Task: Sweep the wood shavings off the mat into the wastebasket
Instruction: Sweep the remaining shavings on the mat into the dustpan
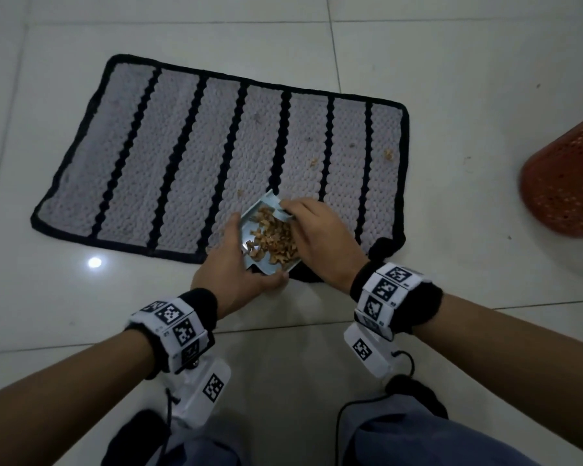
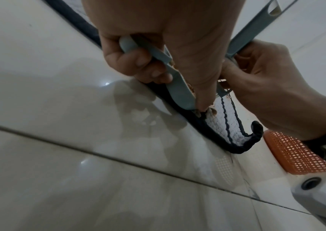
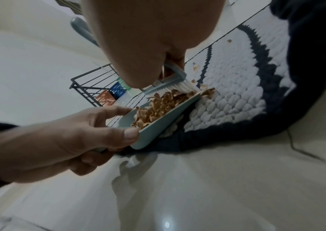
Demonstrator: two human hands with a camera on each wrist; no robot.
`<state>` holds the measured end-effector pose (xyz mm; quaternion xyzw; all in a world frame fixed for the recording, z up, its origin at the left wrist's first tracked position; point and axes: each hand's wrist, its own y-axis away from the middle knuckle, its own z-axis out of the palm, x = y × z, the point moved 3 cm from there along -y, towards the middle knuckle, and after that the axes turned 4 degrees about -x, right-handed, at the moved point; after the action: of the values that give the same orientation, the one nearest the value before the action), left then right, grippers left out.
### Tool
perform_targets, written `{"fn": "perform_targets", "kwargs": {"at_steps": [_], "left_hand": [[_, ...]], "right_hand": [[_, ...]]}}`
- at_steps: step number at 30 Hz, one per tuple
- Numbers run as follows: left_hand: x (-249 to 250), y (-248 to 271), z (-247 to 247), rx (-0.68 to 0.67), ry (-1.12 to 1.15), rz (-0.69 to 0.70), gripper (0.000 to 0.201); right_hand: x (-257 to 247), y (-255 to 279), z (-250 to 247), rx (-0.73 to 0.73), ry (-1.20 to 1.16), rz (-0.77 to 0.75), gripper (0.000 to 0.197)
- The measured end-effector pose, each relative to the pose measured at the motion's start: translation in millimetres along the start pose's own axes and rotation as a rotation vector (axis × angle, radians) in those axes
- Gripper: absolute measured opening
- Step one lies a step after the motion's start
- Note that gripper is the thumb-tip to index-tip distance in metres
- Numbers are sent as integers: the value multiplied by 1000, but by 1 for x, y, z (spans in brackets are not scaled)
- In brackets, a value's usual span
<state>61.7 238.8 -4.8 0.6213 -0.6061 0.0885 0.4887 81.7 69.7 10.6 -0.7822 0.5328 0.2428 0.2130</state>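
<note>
Near the lower middle of the head view, your left hand (image 1: 231, 269) grips a small pale-blue plastic dustpan (image 1: 249, 227), thumb pressed on its smooth side wall and fingers curled underneath its handle end. The pan is shallow and flat-bottomed with a low rim, and it sits tilted on the near edge of the mat (image 1: 189, 156). Heaped inside are curled, flaky tan wood shavings (image 1: 276, 238), thin and ragged like dry peelings.

Your right hand (image 1: 320, 237) closes round a matching pale-blue brush (image 3: 175, 78), fingers wrapped over its hard plastic back. Its short white bristles (image 3: 178, 87) touch the shavings at the pan's open lip, seen best in the right wrist view.

The mat is a rectangle of knobbly, woven pale-grey cord, crossed by zigzag-edged black stripes and bound in a thick black braided border. Its near right corner is curled up off the floor (image 1: 451, 45). A few loose crumbs (image 1: 388, 155) of shaving lie on the weave toward the mat's right end, well apart from the pan.

At the right edge of the head view stands the wastebasket (image 1: 566, 183), an orange-red plastic tub with a perforated mesh wall, on the glossy pale floor tiles beside the mat. A black wire rack (image 3: 97, 87) holding packets shows in the middle left of the right wrist view.
</note>
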Motion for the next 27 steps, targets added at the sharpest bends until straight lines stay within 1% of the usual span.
{"fn": "perform_targets", "kwargs": {"at_steps": [2,4,6,8,10,12,14,15,16,17,20,22,23,25,27], "left_hand": [[-2,1,0,14,35,12,119],[-1,1,-1,36,43,39,111],[1,1,-3,54,35,55,111],[3,-2,-6,48,10,49,118],[6,-7,-9,34,-22,55,120],[10,-16,-14,23,-59,83,121],[16,-26,-20,9,-77,106,121],[19,-32,-22,3,-81,112,119],[22,-37,-25,0,-83,118,117],[25,-42,-27,-4,-83,123,117],[28,-58,-37,-47,-106,122,119],[29,-68,-47,-72,-141,116,122],[31,-72,-52,-75,-166,115,123],[33,-80,-63,-81,-204,118,125],[35,-88,-74,-95,-252,116,126]], "right_hand": [[2,1,-4,-3,-48,-16,31],[4,-1,-11,29,-116,-14,29],[5,-7,-21,119,-162,28,23],[7,-14,-36,222,-186,106,9],[14,-21,-50,306,-213,187,12],[26,-28,-61,344,-253,265,16],[39,-33,-70,370,-280,332,28],[46,-35,-75,390,-276,371,33],[54,-35,-79,411,-264,409,33],[62,-34,-84,440,-247,441,30],[84,-30,-96,519,-171,490,12],[98,-28,-99,537,-108,509,8],[106,-27,-99,538,-80,523,9],[119,-26,-97,524,-34,555,19],[124,-27,-93,500,-4,575,24]]}}
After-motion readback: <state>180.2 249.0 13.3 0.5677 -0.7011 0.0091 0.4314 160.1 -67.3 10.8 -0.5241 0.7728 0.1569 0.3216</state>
